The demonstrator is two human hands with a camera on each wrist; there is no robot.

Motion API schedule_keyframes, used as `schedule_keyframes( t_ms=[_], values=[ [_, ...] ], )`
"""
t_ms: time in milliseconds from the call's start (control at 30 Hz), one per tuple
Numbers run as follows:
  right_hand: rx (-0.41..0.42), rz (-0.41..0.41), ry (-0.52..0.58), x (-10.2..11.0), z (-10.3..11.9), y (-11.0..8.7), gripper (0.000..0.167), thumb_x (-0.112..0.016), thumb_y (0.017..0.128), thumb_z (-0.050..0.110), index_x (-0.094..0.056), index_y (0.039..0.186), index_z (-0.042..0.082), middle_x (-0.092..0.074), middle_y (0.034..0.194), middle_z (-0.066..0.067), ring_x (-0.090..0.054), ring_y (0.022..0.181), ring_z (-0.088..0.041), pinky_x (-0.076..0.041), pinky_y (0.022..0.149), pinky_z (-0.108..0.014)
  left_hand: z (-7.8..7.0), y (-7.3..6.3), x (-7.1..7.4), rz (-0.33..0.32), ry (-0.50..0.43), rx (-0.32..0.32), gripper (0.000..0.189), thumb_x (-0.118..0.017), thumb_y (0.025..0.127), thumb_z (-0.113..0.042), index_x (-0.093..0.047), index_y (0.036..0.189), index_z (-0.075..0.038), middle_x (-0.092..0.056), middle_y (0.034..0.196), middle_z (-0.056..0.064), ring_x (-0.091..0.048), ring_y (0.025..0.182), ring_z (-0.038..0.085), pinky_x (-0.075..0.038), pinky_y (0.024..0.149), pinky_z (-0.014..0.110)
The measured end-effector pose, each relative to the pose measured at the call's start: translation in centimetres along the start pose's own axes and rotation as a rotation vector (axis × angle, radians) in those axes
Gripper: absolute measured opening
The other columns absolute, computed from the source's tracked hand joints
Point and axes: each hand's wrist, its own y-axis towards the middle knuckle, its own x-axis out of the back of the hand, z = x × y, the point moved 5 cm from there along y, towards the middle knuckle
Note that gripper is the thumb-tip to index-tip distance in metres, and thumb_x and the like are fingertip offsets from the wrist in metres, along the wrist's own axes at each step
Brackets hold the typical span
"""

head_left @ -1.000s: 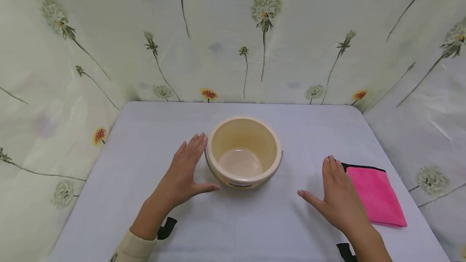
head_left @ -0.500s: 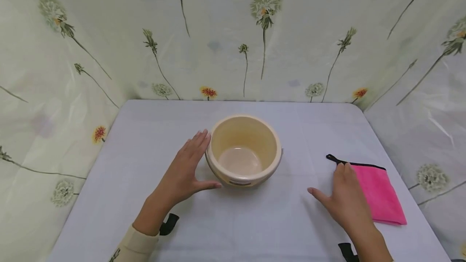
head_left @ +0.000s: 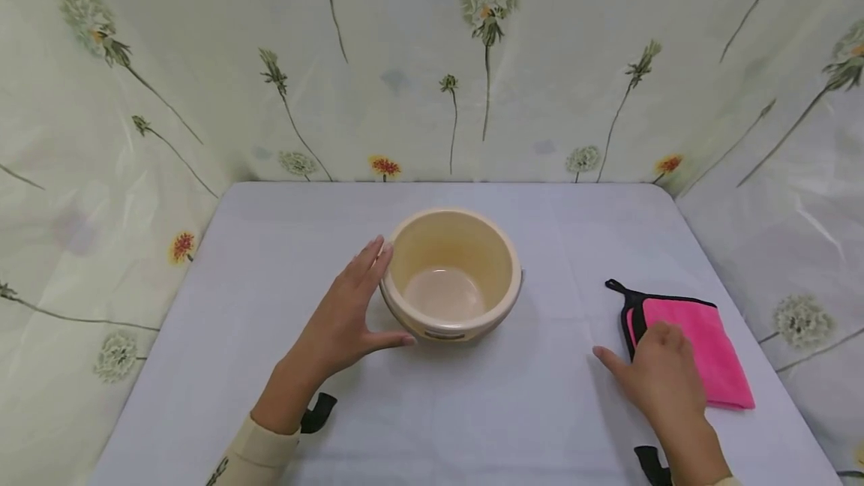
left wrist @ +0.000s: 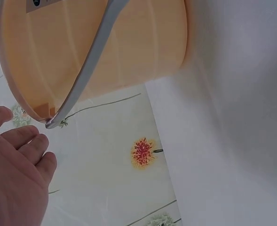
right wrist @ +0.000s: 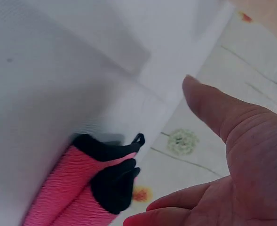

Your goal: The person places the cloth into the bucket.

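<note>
A cream bucket (head_left: 451,240) stands upright near the middle of the table, its inside bare. Along its left side lies my left hand (head_left: 337,325), fingers straight at the rim and thumb stretched out below it. In the left wrist view a grey handle (left wrist: 89,66) hangs down across the bucket's wall. To the right is a folded pink cloth (head_left: 718,355) with black edging and a small black hanging loop (head_left: 614,286). Over the cloth's left part hovers my right hand (head_left: 664,370), thumb spread away. The right wrist view shows the cloth's folded edge (right wrist: 77,183) beside the open palm.
A white-covered table (head_left: 513,411) carries everything. A flower-printed curtain (head_left: 560,43) surrounds it at the back and both sides. A black piece (head_left: 319,412) sits at the left wrist, and a similar black piece (head_left: 651,465) at the right one.
My right hand has moved right and toward me over the pink cloth, uncovering its black loop and edge. My left hand stays by the bucket, and the bucket has stayed in place.
</note>
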Motion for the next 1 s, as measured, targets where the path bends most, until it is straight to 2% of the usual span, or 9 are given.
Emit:
schedule_keyframes(
  t_ms=[167, 333, 500, 667, 833, 1000],
  values=[
    [-0.104, 0.086, -0.005, -0.6, -1.4, 0.5, 0.114, -0.078, 0.09, 0.046, -0.016, 0.141, -0.034, -0.022, 0.137, -0.054, -0.024, 0.131, -0.068, -0.039, 0.101, -0.077, -0.1, 0.2, -0.2, 0.003, -0.002, -0.018, 0.131, -0.093, 0.073, -0.056, -0.016, 0.169, -0.013, -0.015, 0.174, 0.008, -0.014, 0.16, 0.023, -0.026, 0.125, 0.053],
    [-0.159, 0.133, 0.009, -1.4, -2.7, 0.7, 0.113, -0.078, 0.09, 0.047, -0.016, 0.144, -0.031, -0.019, 0.14, -0.053, -0.025, 0.132, -0.066, -0.044, 0.094, -0.078, -0.1, 0.3, -0.4, 0.014, -0.005, -0.02, 0.13, -0.092, 0.074, -0.057, -0.014, 0.17, -0.016, -0.012, 0.175, 0.006, -0.013, 0.16, 0.023, -0.027, 0.124, 0.053],
    [-0.153, 0.129, -0.016, -1.8, -3.3, 1.2, 0.105, -0.077, 0.09, 0.05, -0.027, 0.137, -0.029, -0.034, 0.128, -0.047, -0.037, 0.121, -0.061, -0.051, 0.081, -0.073, -0.2, 0.3, -0.6, 0.004, 0.001, -0.038, 0.128, -0.093, 0.074, -0.056, -0.019, 0.168, -0.011, -0.013, 0.175, 0.009, -0.014, 0.16, 0.025, -0.028, 0.124, 0.054],
    [-0.114, 0.08, -0.045, -1.7, -3.6, 1.7, 0.091, -0.077, 0.091, 0.049, -0.039, 0.126, -0.026, -0.046, 0.111, -0.041, -0.048, 0.106, -0.058, -0.053, 0.072, -0.066, -0.3, 0.3, -0.7, -0.006, 0.015, -0.048, 0.126, -0.092, 0.074, -0.055, -0.024, 0.166, -0.004, -0.013, 0.174, 0.011, -0.014, 0.16, 0.027, -0.028, 0.124, 0.053],
    [-0.072, 0.031, -0.052, -1.4, -3.6, 2.1, 0.076, -0.077, 0.093, 0.04, -0.046, 0.117, -0.025, -0.05, 0.104, -0.042, -0.051, 0.1, -0.059, -0.051, 0.073, -0.066, -0.3, 0.5, -0.9, -0.021, 0.035, -0.04, 0.122, -0.091, 0.078, -0.053, -0.025, 0.164, 0.002, -0.014, 0.174, 0.011, -0.014, 0.16, 0.025, -0.026, 0.125, 0.048],
    [-0.088, 0.051, -0.074, -1.5, -3.4, 2.8, 0.064, -0.073, 0.096, 0.032, -0.048, 0.115, -0.024, -0.047, 0.103, -0.043, -0.049, 0.099, -0.059, -0.051, 0.067, -0.064, -0.4, 0.7, -1.1, -0.034, 0.036, -0.014, 0.117, -0.089, 0.081, -0.051, -0.025, 0.163, 0.004, -0.013, 0.174, 0.011, -0.014, 0.16, 0.022, -0.026, 0.126, 0.046]
  ],
)
